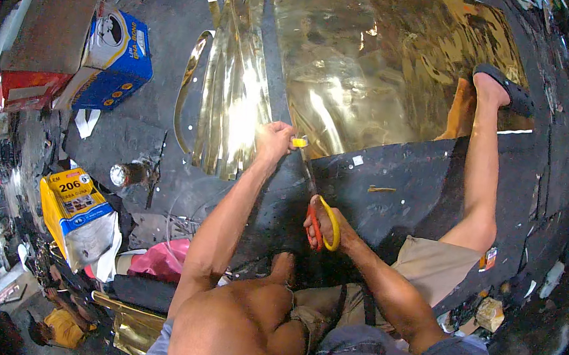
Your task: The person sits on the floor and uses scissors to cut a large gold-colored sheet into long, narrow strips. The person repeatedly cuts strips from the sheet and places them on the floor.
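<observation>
A large shiny gold sheet (393,71) lies on the dark floor. My left hand (276,140) is closed at its near left corner, the fingers pinching the edge. Right by those fingertips is a small yellow piece (300,142), too small to name. My right hand (324,227) grips scissors (331,232) with one red and one yellow handle. Their blades point away from me to the sheet's corner; whether they are open is unclear. To the left of the sheet, several long gold strips (234,96) lie side by side, one curled at the outer edge.
My right foot in a dark clog (508,91) rests on the sheet's right side. At left stand a blue and white box (120,60), a yellow box (75,190) and a glass-like cylinder (129,174). Pink material (161,259) lies near my left arm. Small scraps (382,189) dot the floor.
</observation>
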The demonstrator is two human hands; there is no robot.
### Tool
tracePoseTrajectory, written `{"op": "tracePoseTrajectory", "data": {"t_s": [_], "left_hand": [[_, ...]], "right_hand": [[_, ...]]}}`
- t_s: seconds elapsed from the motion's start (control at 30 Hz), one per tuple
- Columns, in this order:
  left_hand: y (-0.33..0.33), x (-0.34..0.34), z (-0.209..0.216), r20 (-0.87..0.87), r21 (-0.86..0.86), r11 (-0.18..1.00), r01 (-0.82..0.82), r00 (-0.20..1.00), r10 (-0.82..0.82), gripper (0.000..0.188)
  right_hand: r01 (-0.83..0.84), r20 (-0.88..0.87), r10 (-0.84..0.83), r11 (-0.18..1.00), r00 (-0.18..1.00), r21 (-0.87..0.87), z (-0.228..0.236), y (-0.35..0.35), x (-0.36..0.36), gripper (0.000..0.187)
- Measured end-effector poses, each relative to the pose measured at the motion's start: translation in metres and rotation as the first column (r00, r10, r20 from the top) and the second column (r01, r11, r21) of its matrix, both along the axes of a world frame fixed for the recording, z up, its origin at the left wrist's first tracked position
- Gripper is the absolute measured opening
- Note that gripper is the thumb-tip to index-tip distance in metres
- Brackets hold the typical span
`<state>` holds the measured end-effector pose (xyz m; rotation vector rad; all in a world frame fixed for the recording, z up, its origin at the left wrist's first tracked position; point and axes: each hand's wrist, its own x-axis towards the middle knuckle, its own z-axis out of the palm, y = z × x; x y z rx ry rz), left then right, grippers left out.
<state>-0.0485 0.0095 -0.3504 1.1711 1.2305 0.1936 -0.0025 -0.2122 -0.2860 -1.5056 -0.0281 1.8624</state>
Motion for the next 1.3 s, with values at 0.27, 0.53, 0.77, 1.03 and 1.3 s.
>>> {"op": "tracePoseTrajectory", "data": {"t_s": [0.27,0.53,0.77,1.03,1.3], "left_hand": [[0.001,-0.002,0.001,0.089,-0.091,0.996,-0.023,0.996,0.031,0.011],[-0.026,-0.003,0.011,-0.203,0.281,0.932,0.227,0.964,-0.173,0.036],[-0.048,-0.023,0.009,-0.152,0.321,0.918,0.232,0.970,-0.191,0.034],[-0.051,-0.020,0.023,-0.138,0.333,0.916,0.223,0.973,-0.187,0.032],[-0.049,-0.019,0.022,-0.089,0.253,0.950,0.185,0.982,-0.167,0.031]], "right_hand": [[-0.043,0.100,0.059,0.987,0.993,-0.154,0.021,0.004,0.002,0.085],[-0.024,0.285,0.050,0.995,0.957,-0.096,0.002,0.007,0.002,0.073],[-0.061,0.330,0.062,0.998,0.942,-0.014,-0.013,0.004,-0.007,0.076],[-0.091,0.347,0.103,0.995,0.932,-0.050,-0.022,0.016,-0.007,0.080],[-0.075,0.371,0.067,0.997,0.926,0.009,-0.013,0.018,-0.005,0.077]]}}
